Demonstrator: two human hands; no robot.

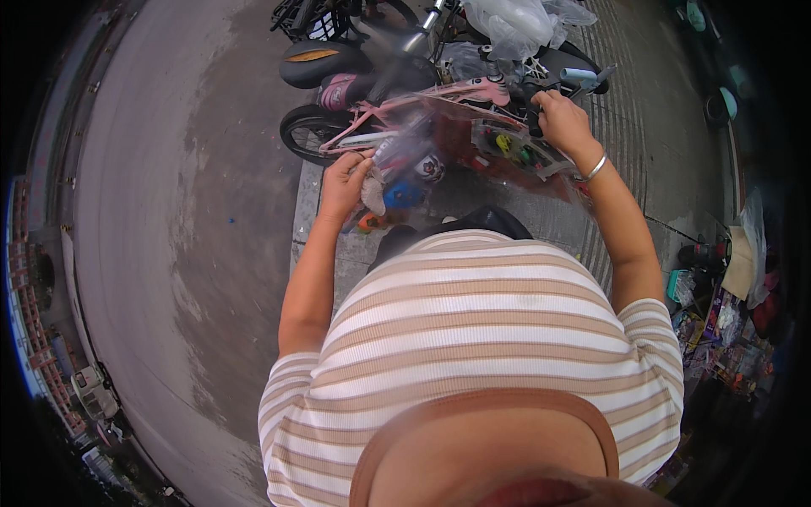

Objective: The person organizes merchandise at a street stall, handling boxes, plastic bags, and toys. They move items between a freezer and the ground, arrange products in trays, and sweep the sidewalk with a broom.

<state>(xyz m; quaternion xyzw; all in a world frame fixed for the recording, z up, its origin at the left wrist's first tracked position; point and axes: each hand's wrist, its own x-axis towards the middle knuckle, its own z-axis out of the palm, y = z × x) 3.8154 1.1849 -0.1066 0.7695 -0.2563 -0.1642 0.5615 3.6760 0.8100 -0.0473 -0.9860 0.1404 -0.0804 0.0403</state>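
Observation:
My left hand pinches the top of a blurred clear plastic package. Below those fingers hang a blue item and an orange one, both too blurred to name. My right hand, with a silver bangle at its wrist, has its fingers closed at the black handlebar grip of a pink children's bicycle. Between my hands, in front of the bicycle, is a red-backed toy package with small yellow and green pieces under clear plastic.
Behind the pink bicycle, more bicycles with a black saddle stand close together. Clear plastic bags lie over them. A roadway runs along the left. Assorted packaged goods are piled on the right, near a brown cardboard piece.

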